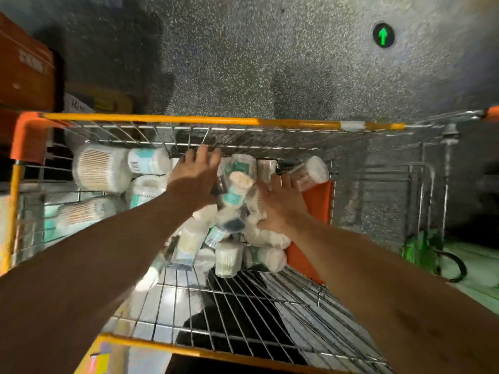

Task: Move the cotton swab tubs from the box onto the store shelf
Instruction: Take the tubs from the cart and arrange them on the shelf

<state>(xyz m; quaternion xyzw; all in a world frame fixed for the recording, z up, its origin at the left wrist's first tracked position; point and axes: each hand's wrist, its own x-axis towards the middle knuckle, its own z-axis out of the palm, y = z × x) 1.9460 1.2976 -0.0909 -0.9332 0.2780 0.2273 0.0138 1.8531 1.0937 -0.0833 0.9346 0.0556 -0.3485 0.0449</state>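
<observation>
Past the cart rim [151,344], left hand [194,174] and right hand [280,203], grips wide, flank tubs [237,191].

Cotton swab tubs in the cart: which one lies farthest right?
The tilted tub above the orange panel, just beyond the right hand's fingertips; every other tub lies left of it.

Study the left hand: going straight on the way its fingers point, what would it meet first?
Most likely the left hand meets the cart's far wire wall, which stands right ahead of its fingertips, though depth is unclear.
</observation>
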